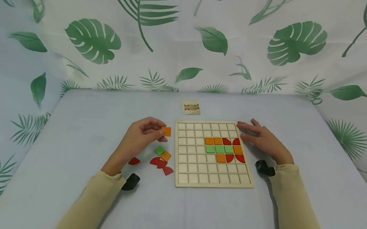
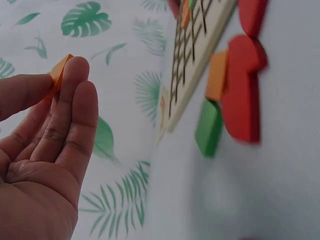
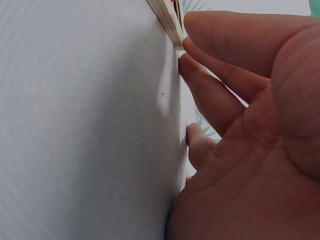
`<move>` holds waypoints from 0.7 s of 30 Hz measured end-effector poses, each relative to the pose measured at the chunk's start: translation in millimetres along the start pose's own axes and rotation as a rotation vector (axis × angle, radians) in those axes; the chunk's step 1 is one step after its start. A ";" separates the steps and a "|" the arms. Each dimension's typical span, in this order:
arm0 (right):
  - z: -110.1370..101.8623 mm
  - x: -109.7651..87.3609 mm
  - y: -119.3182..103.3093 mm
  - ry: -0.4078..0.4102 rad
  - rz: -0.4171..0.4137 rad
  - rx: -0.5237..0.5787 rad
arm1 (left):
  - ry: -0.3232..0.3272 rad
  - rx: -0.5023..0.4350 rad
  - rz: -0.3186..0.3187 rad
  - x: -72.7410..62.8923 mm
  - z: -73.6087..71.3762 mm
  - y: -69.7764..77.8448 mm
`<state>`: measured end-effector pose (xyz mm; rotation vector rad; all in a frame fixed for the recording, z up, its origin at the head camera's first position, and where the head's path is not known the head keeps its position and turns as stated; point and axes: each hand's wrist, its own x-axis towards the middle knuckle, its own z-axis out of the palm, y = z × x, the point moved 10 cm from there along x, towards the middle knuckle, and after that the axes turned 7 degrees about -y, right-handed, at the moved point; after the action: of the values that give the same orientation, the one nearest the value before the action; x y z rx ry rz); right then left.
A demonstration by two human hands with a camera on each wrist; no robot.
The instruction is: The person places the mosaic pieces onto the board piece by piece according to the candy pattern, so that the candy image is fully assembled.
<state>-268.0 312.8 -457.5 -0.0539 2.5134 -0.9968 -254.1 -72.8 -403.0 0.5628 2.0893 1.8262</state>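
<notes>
Between thumb and fingers, my left hand (image 1: 145, 131) pinches an orange square tile (image 1: 166, 131), just left of the wooden grid board (image 1: 179, 182). The left wrist view shows the same orange tile edge-on at the fingertips. Orange, green and red pieces form a pattern on the board's right half, with green squares (image 1: 219, 149) in a row and red quarter-round pieces (image 1: 240, 158) near the right edge. My right hand (image 1: 263, 138) rests by the board's upper right side, fingers extended; in the right wrist view its fingertips are at the board's corner (image 3: 170, 25).
Loose pieces lie left of the board: a green square (image 1: 160, 150), an orange square (image 1: 166, 156) and several red pieces (image 1: 167, 171). A small pattern card (image 1: 191, 107) lies beyond the board. A leaf-print cloth (image 1: 177, 37) hangs behind the table.
</notes>
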 end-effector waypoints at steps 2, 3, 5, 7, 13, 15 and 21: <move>-0.6 -1.3 0.7 0.004 -0.003 0.007 | -0.011 -0.022 0.018 7.9 9.5 4.5; -0.7 -2.0 0.9 0.006 -0.006 0.011 | -0.019 -0.028 0.026 11.5 14.4 6.3; -0.3 -3.2 0.9 0.006 -0.009 0.019 | -0.033 -0.043 0.035 18.0 24.3 9.1; 0.0 -4.2 1.1 0.007 -0.010 0.017 | -0.047 -0.059 0.044 23.5 33.8 11.8; -0.4 -4.3 0.7 0.023 -0.022 0.005 | -0.089 -0.138 0.096 35.0 57.4 20.1; -0.3 -3.4 0.3 0.025 -0.031 0.012 | -0.101 -0.164 0.102 36.1 63.8 20.9; -1.1 -1.9 -2.1 0.026 -0.040 0.012 | -0.130 -0.183 0.054 40.1 81.8 12.9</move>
<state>-267.0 312.3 -454.7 -0.0886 2.5390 -1.0343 -249.2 19.0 -400.7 0.6762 1.8171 1.9304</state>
